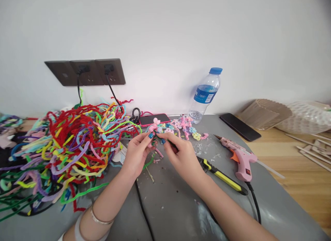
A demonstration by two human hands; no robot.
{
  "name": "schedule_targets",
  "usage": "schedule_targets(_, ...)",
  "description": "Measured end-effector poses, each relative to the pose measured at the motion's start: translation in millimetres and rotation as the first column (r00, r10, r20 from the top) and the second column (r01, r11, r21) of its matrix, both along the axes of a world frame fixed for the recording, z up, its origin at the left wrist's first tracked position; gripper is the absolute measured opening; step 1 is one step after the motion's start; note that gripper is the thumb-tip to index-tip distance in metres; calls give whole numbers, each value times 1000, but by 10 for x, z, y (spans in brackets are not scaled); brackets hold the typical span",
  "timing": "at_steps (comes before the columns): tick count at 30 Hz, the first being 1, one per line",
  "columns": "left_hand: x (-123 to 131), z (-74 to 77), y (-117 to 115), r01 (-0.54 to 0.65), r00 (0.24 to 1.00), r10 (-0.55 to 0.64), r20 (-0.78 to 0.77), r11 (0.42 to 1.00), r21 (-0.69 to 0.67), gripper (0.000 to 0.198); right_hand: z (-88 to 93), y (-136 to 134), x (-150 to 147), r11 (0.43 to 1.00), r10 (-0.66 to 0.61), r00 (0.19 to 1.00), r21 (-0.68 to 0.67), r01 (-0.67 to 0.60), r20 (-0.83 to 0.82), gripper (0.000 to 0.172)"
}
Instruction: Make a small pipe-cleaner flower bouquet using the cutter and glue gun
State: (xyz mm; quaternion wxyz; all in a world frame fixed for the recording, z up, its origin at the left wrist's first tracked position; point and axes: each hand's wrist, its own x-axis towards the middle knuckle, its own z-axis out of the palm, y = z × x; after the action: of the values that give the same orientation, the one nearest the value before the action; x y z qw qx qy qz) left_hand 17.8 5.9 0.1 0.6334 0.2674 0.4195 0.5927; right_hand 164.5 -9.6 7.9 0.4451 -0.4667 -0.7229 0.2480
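Two forearms (232, 208) come in nearest, from six o'clock. The pink fuzzy flower (156, 122) sits at one o'clock from the left hand (139, 147), pinched in its fingertips, and ten o'clock from the right hand (181, 149), which grips a dark green strand (170, 142). Toward two o'clock, a bottle (206, 96) wears a blue label (202, 93) with interlocking rings; its lettering's too small.

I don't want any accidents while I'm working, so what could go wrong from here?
The pink glue gun lies near the right hand; I can't tell if it's hot, but its nozzle could burn a finger.
The black cable runs between the forearms and might get snagged.
The bottle stands close to the small fuzzy flowers, so a knock could tip it onto them.
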Motion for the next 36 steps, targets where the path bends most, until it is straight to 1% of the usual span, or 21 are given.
schedule_targets(3, 15, 30, -14, 26, 999, -24, -41, 999, 43, 30, 12, 48, 42, 998, -53, 998, -18, 53, -14, 31)
schedule_targets(6, 23, 44, -22, 44, 998, -42, -42, 998, 39, 33, 24, 64, 61, 996, -84, 996, -18, 84, -8, 30)
schedule_targets(11, 4, 21, -13, 61, 998, -61, -25, 998, 26, 35, 15, 41, 52, 998, -62, 998, 31, 61, 27, 30)
schedule_targets(16, -35, -46, -2, 99, 988, -97, -118, 995, 12, 34, 3, 16, 33, 995, -45, 995, 95, 36, 92, 29)
schedule_targets(20, -49, -59, -2, 118, 976, -117, -182, 993, -2, 33, 1, 3, 25, 996, -36, 993, 89, 27, 110, 25)
schedule_targets(25, -30, 2, -12, 103, 990, -103, -97, 995, -8, 31, 4, 4, 17, 999, -3, 998, 48, 0, 64, 18)
schedule_targets(29, -15, 45, -17, 83, 997, -83, -6, 996, -10, 28, -5, 18, 19, 999, 26, 999, 35, -27, 26, 16)
schedule_targets(32, -17, 53, -14, 76, 997, -76, 25, 997, -24, 27, -9, 30, 29, 1000, 6, 1000, 8, -6, -7, 15)
schedule_targets(34, -26, 46, -10, 78, 997, -77, 28, 997, -18, 26, -3, 46, 38, 999, -8, 999, -35, 7, -43, 13)
schedule_targets(36, -38, 33, -5, 98, 995, -98, 33, 995, -2, 26, 2, 72, 50, 994, -9, 994, -113, -3, -105, 14)
